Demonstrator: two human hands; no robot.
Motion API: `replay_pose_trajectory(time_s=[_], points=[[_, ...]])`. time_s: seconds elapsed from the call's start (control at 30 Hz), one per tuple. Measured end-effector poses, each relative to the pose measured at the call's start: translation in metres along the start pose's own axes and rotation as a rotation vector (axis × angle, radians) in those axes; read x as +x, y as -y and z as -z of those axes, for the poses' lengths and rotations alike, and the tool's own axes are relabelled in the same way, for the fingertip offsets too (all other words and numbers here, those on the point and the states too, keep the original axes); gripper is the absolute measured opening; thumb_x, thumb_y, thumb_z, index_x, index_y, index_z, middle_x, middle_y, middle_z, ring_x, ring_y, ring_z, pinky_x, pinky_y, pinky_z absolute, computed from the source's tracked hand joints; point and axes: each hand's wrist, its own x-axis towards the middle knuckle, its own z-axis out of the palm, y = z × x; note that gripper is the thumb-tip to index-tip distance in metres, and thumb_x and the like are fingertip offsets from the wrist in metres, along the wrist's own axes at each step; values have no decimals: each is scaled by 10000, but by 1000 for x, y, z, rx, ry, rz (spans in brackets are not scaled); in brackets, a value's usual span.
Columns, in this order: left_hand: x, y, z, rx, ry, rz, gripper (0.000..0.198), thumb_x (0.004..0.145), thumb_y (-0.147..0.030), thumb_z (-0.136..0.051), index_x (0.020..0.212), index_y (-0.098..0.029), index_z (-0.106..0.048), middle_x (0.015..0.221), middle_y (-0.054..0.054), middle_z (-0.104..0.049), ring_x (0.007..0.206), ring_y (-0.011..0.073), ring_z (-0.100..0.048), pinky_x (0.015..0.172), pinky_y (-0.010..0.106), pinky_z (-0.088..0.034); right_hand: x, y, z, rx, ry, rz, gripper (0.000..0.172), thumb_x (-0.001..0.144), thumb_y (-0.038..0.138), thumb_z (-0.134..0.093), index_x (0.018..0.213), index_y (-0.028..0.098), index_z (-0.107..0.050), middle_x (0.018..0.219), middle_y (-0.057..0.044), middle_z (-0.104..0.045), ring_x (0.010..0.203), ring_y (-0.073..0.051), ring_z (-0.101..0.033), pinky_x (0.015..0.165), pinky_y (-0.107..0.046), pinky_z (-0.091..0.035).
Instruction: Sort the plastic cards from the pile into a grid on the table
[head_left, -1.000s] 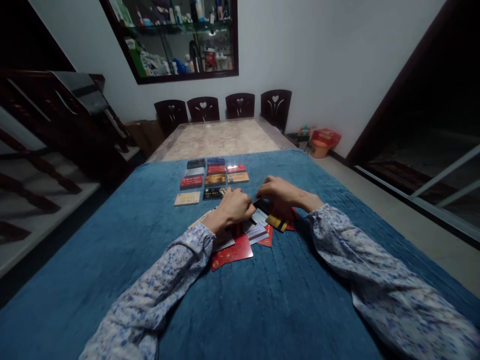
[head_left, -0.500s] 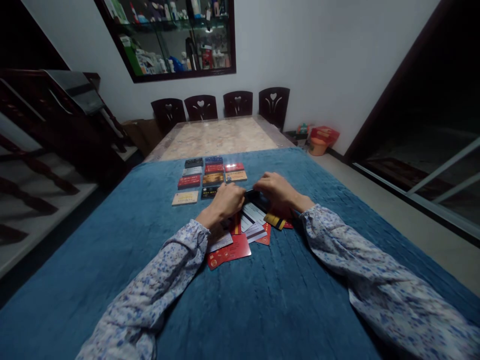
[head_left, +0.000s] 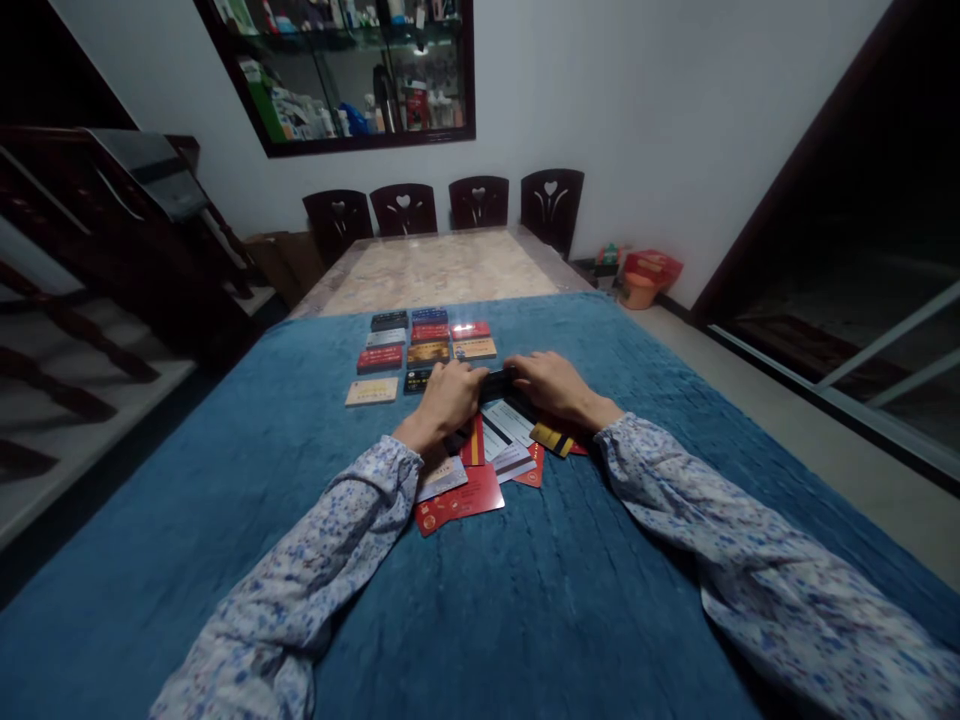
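Cream rectangular card stack (head_left: 371, 391) left of my left grip (head_left: 445, 402). Glossy red rectangular card (head_left: 480, 490) nearer me than that grip. Black rectangular card stack (head_left: 494, 384) between my hands: left pinching one end, right grip (head_left: 553, 384) the other. Yellow, black-striped card (head_left: 548, 437) just below the right.

Pretty dim room on my feed: plain white wall (head_left: 660, 120), four dark chairs (head_left: 465, 215) past the tabletop (head_left: 442, 265), a cluttered wall cabinet (head_left: 375, 146), wooden railing (head_left: 90, 320) off left, pale floor (head_left: 667, 350) and a dark doorway (head_left: 847, 250) on the right.
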Motion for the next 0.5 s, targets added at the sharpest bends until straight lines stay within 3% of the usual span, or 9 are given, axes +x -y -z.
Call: replay_pose_trajectory(time_s=[0.13,0.23,0.5], points=[[0,0,-4,-18,-26,47,406,981,-144,-470,1345,-232,-629,1131,114,-744,1067,275,-667,884,382,-469,0,6,5,1,36,-90,353,935,166,-604,1287,180,-633,1022,-124,-754,908,-250,-653,749,-313,-394],[-1,0,-6,-45,-40,96,367,974,-142,-472,1308,-194,-616,1117,120,-741,1056,275,-667,900,380,-469,1,9,6,18,39,-116,378,934,150,-596,1311,176,-625,1051,-131,-751,938,-256,-656,763,-317,-417],[-3,-3,-4,-72,12,123,338,943,-168,-524,1274,-173,-588,1182,138,-703,1118,296,-641,940,407,-468,1,1,-9,87,10,-49,450,888,67,-564,1330,149,-591,1183,-125,-732,1036,-261,-609,854,-344,-437]])
